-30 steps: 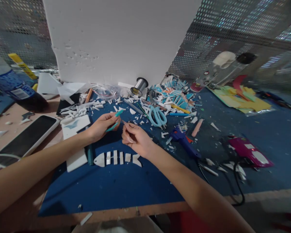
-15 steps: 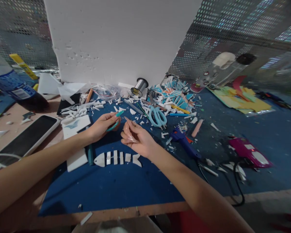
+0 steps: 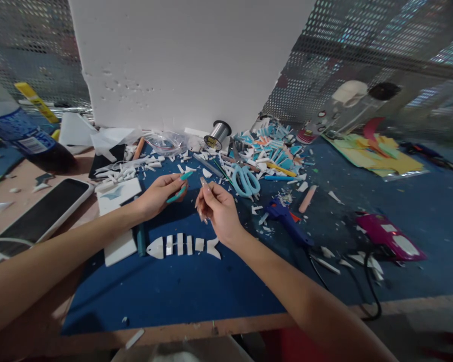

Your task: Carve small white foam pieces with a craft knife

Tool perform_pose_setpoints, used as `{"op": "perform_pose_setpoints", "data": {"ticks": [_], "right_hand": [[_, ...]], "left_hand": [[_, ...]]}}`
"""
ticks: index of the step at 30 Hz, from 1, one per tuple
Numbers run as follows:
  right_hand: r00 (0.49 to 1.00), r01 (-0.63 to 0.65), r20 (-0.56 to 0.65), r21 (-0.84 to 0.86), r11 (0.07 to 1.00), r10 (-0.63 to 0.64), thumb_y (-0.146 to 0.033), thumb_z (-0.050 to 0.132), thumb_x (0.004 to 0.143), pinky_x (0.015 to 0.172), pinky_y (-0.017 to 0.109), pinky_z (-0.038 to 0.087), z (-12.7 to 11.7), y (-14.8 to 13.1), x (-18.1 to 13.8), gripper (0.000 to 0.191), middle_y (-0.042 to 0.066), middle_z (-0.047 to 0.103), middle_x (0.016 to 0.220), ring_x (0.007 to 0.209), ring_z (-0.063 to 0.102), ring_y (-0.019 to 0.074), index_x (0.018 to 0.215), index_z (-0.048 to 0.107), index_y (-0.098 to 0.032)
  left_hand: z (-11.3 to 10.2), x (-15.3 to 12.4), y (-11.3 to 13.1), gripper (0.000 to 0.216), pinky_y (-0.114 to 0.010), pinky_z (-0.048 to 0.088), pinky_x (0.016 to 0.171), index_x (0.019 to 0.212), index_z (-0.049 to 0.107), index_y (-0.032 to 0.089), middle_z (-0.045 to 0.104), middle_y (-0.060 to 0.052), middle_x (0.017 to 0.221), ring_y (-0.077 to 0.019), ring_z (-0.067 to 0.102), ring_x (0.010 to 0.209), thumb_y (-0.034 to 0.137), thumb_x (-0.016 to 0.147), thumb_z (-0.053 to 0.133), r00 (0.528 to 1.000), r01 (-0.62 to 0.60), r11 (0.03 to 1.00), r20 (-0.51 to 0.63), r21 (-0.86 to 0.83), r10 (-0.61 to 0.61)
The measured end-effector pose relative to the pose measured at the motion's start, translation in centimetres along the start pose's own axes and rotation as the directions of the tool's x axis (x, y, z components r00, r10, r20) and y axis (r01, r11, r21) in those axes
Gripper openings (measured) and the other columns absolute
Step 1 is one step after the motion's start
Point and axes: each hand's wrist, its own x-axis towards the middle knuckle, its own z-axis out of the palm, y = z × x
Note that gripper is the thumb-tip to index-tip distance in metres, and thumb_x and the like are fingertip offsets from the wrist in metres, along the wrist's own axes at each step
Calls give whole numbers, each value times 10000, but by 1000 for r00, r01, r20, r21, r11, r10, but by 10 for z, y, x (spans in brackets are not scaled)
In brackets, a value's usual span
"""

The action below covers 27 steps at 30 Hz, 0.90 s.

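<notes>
My left hand is closed above the blue mat, thumb and fingers bent together. A teal tip shows at its thumb and a second teal strip under its fingers; whether these are long nails or a held thing I cannot tell. Just to the right, apart from it, my right hand is curled with thumb and forefinger pinched; anything in the pinch is too small to make out. Below both hands lies a row of white foam fish pieces: a head, several upright strips and a tail.
Light-blue scissors, a wire spool and a heap of foam scraps lie beyond my hands. On the right are a blue glue gun and a magenta device. A phone and cola bottle stand left.
My right hand has shifted a little to the right, away from the left hand, and turned so its fingers point more upward. My left hand and the fish pieces have stayed put.
</notes>
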Motion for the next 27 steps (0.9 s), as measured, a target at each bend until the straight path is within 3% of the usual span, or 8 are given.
{"op": "perform_pose_setpoints", "data": {"ticks": [7,27], "right_hand": [[998,70,16,-172,983,-68,-438,533,868,401,212,370,2,-3,-3,326,-65,497,476,370,461,64,647,512,-199],[997,71,1,-215,974,-73,-407,527,879,437,216,383,0,-1,-1,302,-59,499,489,402,461,69,665,512,-195]], "left_hand": [[1,0,1,368,-195,313,462,584,489,144,432,34,525,-60,369,477,422,772,639,1000,3,1000,-10,0,-3],[1,0,0,355,-188,305,464,616,484,144,420,43,534,-53,360,476,423,773,637,1000,10,1000,-26,6,-10]]}}
